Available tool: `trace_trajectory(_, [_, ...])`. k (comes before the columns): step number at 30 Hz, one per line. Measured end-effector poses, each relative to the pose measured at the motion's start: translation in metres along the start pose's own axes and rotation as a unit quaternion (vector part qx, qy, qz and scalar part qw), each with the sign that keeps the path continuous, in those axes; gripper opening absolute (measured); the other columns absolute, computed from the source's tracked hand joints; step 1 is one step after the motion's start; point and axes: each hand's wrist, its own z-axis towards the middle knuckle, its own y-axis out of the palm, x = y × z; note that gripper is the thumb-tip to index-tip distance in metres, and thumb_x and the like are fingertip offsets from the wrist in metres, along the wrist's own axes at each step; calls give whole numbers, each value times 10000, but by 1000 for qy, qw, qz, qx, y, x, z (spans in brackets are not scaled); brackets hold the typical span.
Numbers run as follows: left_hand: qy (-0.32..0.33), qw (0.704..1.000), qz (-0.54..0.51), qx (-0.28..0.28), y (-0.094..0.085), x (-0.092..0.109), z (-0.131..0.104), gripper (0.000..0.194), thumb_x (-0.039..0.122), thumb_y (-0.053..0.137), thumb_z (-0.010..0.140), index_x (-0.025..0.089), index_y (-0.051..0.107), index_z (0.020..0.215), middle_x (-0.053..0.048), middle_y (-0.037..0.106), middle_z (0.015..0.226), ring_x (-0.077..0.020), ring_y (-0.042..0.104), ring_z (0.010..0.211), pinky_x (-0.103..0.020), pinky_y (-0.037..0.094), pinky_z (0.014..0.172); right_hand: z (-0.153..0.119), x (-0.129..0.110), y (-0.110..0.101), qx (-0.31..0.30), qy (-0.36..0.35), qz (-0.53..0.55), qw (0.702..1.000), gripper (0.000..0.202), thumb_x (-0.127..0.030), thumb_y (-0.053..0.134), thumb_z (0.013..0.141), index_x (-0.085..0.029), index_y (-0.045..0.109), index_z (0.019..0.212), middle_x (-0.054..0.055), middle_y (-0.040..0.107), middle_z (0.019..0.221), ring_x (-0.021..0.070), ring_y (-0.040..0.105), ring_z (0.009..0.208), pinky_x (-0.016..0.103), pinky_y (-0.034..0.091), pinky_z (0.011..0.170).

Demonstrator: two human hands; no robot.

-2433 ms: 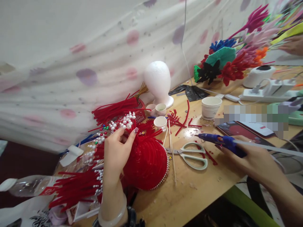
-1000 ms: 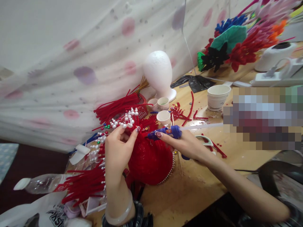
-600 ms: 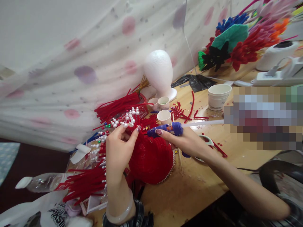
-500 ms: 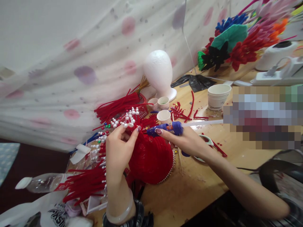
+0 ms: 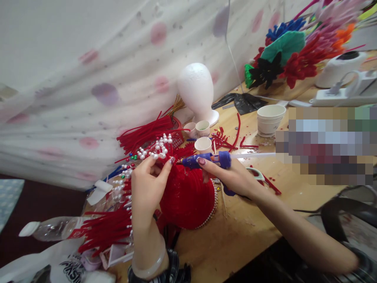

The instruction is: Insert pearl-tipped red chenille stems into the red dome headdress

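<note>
My right hand (image 5: 224, 173) is wrapped round a blue hot glue gun (image 5: 197, 160), with a long pale glue stick (image 5: 253, 155) out of its back end. The gun's nozzle points left, close to the fingertips of my left hand (image 5: 151, 177). Those fingers pinch a red fuzzy piece bearing a spray of white beads (image 5: 161, 148); where exactly they grip is partly hidden. Under both hands is a red velvety cap-shaped piece (image 5: 188, 200), edged with a row of small pearl beads. Red tassel-like strips (image 5: 106, 232) lie left of my left wrist.
A white foam head (image 5: 196, 88) stands at the back by the curtain. Paper cups (image 5: 203, 145) and a larger cup stack (image 5: 270, 120) are on the table (image 5: 235, 236). Scissors (image 5: 257, 173) lie beyond my right hand, a plastic bottle (image 5: 55, 228) at left, colourful fuzzy flowers (image 5: 300, 59) back right.
The glue gun has tilted to lie more level, its nozzle still by my left fingertips. My left hand and the beaded piece look nearly unmoved.
</note>
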Motion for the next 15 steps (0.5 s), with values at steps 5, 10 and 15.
trace_trajectory(5, [2, 1000, 1, -2, 1, -1, 1, 243, 393, 646, 774, 203, 548, 659, 35, 577, 579, -118, 499, 512, -252, 377, 506, -13, 8, -7, 36, 32, -25, 999, 463, -620, 522, 838, -187, 643, 726, -9, 589, 592, 110, 511, 531, 244, 360, 487])
trace_trajectory(10, [14, 1000, 6, 4, 1, -4, 0, 220, 390, 652, 778, 201, 577, 695, 21, 619, 625, -124, 529, 534, -253, 400, 523, -44, 28, -47, 197, 181, -132, 954, 492, -689, 616, 705, -213, 705, 796, 35, 657, 647, 179, 596, 556, 282, 415, 464])
trace_trajectory(15, [10, 1000, 5, 7, 1, -6, 0, 202, 399, 664, 772, 201, 626, 772, 3, 669, 693, -142, 576, 561, -265, 431, 542, -70, 59, -99, 246, 165, -253, 921, 406, -599, 625, 764, -273, 733, 980, 59, 699, 792, 280, 653, 783, 337, 454, 557])
